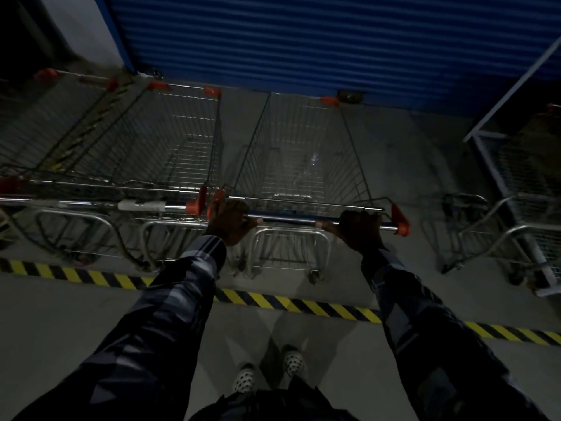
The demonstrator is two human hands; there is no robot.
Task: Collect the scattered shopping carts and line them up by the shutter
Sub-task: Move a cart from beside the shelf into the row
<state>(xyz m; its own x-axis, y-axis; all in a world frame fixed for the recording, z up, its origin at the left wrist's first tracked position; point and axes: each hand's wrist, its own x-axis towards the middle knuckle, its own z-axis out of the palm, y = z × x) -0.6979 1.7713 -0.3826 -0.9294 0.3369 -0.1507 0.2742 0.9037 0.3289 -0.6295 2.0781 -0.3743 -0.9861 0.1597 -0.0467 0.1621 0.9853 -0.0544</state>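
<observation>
While the head view is looking steeply down in dim light, a wire shopping cart (303, 165) is being held by its handle bar (297, 219) with both hands. The left hand (227, 218) is being wrapped around the bar at its left end, just beside the orange end cap (219, 198), fingers curled over the top, thumb tip showing on the near side. The right hand (359, 227) is being closed round the bar near the right orange cap (400, 219), fingers curled under and over it. Both arms are being covered by dark striped sleeves (182, 284).

The held cart is being kept nose-first toward the blue roller shutter (303, 41), its front rim close to the shutter's bottom edge. Just beside it on the left, a second cart (170, 141) is being parked parallel, the two orange handle caps almost touching; a third cart (60, 126) is being lined up further left, partly cut by the frame edge. All three are being kept beyond the yellow-black hazard tape (288, 303) on the grey concrete floor (409, 165).

Well apart on the right, another cart (498, 235) is being seen turned at an angle, next to a pale metal frame (513, 80); details there are too dark to tell. White spotted shoes (244, 378) are being seen at the bottom.
</observation>
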